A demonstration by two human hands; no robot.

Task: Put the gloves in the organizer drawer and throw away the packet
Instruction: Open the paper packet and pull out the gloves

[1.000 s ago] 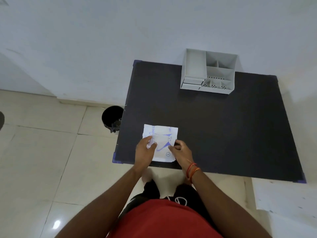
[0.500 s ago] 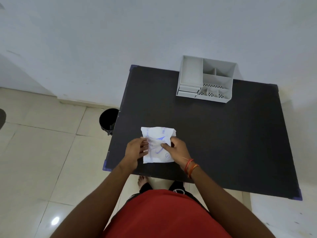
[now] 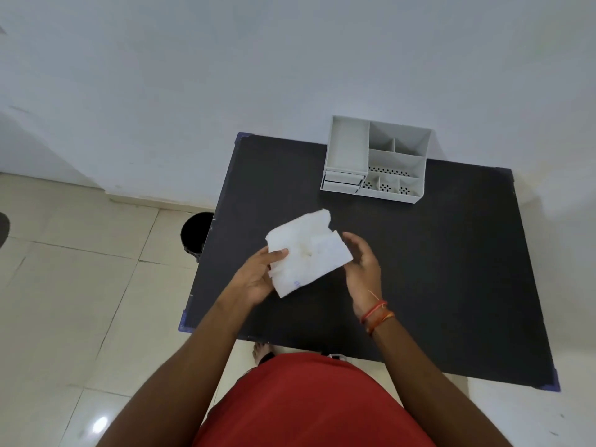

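A white paper packet (image 3: 306,253) with faint blue print is held tilted above the black table (image 3: 435,269). Its far end gapes a little, and the gloves inside are hidden. My left hand (image 3: 258,275) grips the packet's near left edge, thumb on top. My right hand (image 3: 362,262) is beside the packet's right edge, fingers spread; whether it touches the packet I cannot tell. The white organizer (image 3: 377,159) stands at the table's far edge, with two small shut drawers (image 3: 342,183) at its front left.
A black bin (image 3: 195,233) stands on the tiled floor just off the table's left edge. The wall runs behind the table. My bare foot (image 3: 261,351) shows below the table's near edge.
The packet has been lifted off the table and turned over, its plain side now up. My right hand has let go of it and opened at its right edge.
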